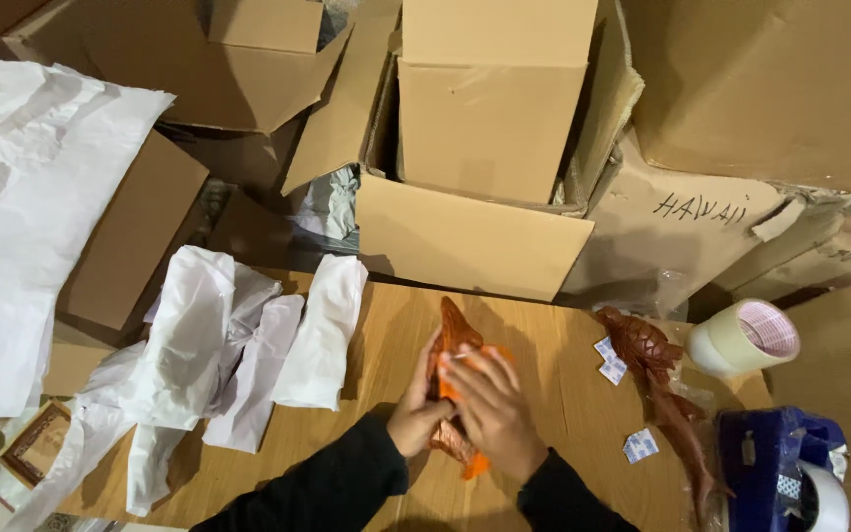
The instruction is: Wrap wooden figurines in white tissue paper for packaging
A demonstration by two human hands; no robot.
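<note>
I have an orange-and-reddish carved fish figure (455, 345) in both hands near the middle of the wooden desk (554, 384). My left hand (418, 409) wraps its left flank, grip clenched on it, and my right hand (490, 409) lies over its body with the fingers pressed down, grasping it too. Only the pointed top end and a bit of the orange bottom end show; my hands hide the rest, so I cannot make out its full shape.

To the right lies one more figure, a dark red scaly fish (657, 379), long and thin, its tail running toward the lower edge. Three small white packets (611, 361) lie around it, two together and one (639, 445) lower down. Past them sit two rolls of tape: one pale roll (746, 337) and one in a blue dispenser (785, 468), cut off by the corner.

To the left, crumpled white wrapping paper (238, 355) lies in several pieces, too jumbled to count. A small framed picture (36, 443) peeks out beneath it. Cardboard boxes (490, 128) crowd the back, one standing open.
</note>
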